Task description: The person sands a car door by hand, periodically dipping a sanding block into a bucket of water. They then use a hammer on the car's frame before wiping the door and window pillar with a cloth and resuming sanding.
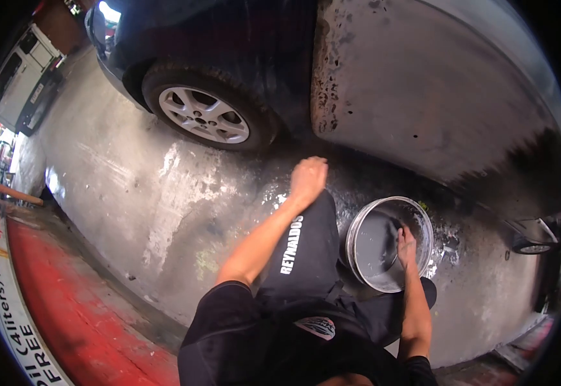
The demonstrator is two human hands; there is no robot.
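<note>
My left hand (308, 180) is closed above my knee, in front of the dark car; whether anything is in it is hidden. My right hand (407, 247) is over the inner right side of a round metal rim (352, 248), its fingers partly showing; I cannot make out whether it holds anything. The rim stands on the wet floor beside my leg, with a grey surface inside it.
A dark car with a silver-spoked wheel (204, 114) is ahead. Its grey, worn door panel (415, 83) rises at the right. A white vehicle (24, 80) stands far left. A red step (81, 302) and a lettered sign (0, 289) are at the lower left.
</note>
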